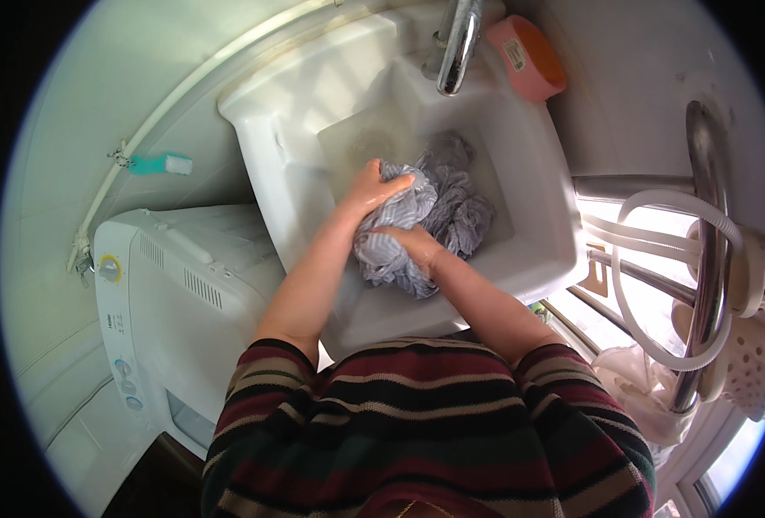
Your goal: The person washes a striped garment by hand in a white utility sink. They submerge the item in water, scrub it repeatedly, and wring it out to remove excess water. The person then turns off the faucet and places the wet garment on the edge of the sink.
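A wet grey-and-white striped cloth [457,210] lies bunched in a white ceramic laundry sink [544,213], part of it in shallow cloudy water [360,139]. My left hand [376,188] grips a raised wad of the cloth at its far side, thumb across the top. Nearer my body, my right hand [411,245] clasps the same wad, with fingers partly hidden in the folds. The rest of the fabric spreads to the right of my hands on the basin floor.
A chrome faucet [457,55] overhangs the sink's far edge, beside a pink-and-orange plastic container [530,58]. At left stand a Haier washing machine [182,278] and a hanging teal brush [159,164]. On the right, a white corrugated hose [622,259] loops around metal rails [706,259] near perforated clogs [751,362].
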A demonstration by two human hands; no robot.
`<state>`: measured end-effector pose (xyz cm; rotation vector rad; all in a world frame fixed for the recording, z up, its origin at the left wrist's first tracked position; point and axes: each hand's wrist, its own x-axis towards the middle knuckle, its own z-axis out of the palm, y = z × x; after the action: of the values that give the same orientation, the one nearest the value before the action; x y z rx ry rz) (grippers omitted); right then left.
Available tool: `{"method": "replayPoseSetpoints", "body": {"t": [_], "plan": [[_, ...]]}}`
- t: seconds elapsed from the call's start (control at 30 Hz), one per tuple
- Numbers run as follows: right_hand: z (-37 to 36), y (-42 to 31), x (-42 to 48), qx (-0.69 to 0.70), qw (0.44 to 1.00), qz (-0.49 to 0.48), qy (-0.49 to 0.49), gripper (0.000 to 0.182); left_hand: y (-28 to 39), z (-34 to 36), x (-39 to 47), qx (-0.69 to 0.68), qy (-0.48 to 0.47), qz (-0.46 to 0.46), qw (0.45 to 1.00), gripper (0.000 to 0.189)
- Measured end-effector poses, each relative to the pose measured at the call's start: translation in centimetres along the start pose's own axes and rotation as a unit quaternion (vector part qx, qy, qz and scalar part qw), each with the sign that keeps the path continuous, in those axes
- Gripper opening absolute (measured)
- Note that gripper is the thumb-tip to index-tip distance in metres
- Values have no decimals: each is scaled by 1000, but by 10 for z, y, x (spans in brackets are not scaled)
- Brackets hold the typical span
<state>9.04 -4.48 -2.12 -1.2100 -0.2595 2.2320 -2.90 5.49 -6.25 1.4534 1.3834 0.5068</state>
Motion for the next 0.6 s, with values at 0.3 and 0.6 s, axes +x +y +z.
{"method": "replayPoseSetpoints", "body": {"t": [0.3,0.6], "plan": [[-30,-4,-34,372,902,85,-201,42,7,3,-19,-677,-161,-12,718,66],[-3,-43,-53,-144,989,-13,-30,70,77,-24,-3,-315,-213,-94,920,43]]}}
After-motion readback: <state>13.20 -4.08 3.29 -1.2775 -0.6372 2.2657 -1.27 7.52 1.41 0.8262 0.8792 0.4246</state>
